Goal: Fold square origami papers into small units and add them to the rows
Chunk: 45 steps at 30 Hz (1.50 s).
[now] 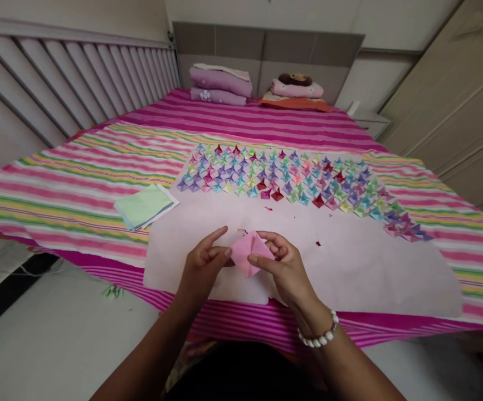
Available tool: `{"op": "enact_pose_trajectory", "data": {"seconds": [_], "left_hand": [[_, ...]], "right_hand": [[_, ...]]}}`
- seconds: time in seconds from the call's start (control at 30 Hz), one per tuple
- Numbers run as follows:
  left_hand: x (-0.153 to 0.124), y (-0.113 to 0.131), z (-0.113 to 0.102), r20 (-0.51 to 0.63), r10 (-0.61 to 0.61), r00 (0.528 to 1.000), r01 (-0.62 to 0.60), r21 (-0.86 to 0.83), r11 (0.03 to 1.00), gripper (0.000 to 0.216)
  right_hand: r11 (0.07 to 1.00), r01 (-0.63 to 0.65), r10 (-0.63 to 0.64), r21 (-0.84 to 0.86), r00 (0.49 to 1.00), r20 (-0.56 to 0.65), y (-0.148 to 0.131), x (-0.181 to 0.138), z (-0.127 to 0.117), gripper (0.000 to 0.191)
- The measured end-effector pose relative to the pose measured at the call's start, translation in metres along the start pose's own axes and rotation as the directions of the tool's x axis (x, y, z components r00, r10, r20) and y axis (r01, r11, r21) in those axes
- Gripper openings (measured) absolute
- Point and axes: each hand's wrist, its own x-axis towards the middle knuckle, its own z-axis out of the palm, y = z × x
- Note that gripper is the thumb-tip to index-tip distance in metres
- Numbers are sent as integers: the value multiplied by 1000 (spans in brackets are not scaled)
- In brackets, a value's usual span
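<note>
Between my hands, above the front part of a large pale pink paper sheet [358, 273], is a folded piece of pink origami paper [246, 257], roughly diamond-shaped. My right hand [283, 263] pinches its right side, thumb on the near face. At its left corner, my left hand [206, 260] closes thumb and fingers on the paper, with the index finger stretched out. Many small folded paper pieces [262, 172] in purple, blue, red, green and pink stand in rows along the sheet's far part. A white bead bracelet [320, 338] circles my right wrist.
A stack of pale green, blue and white paper [144, 206] lies left of the sheet. Small red scraps [318, 243] dot it. The bed has a striped cover [78, 184]. Folded purple bedding [220, 83] and a pink pile [295, 89] rest by the headboard; a slatted rail [74, 72] runs left.
</note>
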Motion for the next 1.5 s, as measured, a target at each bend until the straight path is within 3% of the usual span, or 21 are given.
{"op": "enact_pose_trajectory", "data": {"seconds": [0.13,0.3,0.57,0.8,0.97,1.07,1.2,1.4,1.5], "left_hand": [[1,-4,6,25,-51,998,53,-66,996,72],[4,-15,12,133,-129,983,132,-12,991,24],[9,-17,6,41,-22,999,24,-52,998,24],[6,-16,9,10,-44,999,45,-161,986,20],[7,-6,11,79,-100,992,118,-281,952,26],[5,-4,12,212,-238,948,295,-297,908,34],[-1,-11,13,334,-426,841,523,-302,797,36],[-5,-25,16,392,-451,802,590,-407,697,35],[-5,-31,15,399,-465,790,607,-397,689,30]], "right_hand": [[1000,11,-11,8,999,-31,0,0,1,51],[1000,-4,5,14,999,-42,2,1,4,52],[1000,13,-14,-10,996,-93,-4,3,-3,48],[999,10,-10,43,1000,-5,-8,0,-6,60],[991,-48,15,125,967,255,-6,2,-16,63],[987,-49,-6,154,941,340,-1,6,-19,57],[980,-107,32,169,917,399,4,7,-15,57],[984,-138,71,113,884,463,8,8,-9,20],[987,-130,74,96,892,446,8,7,-10,18]]}}
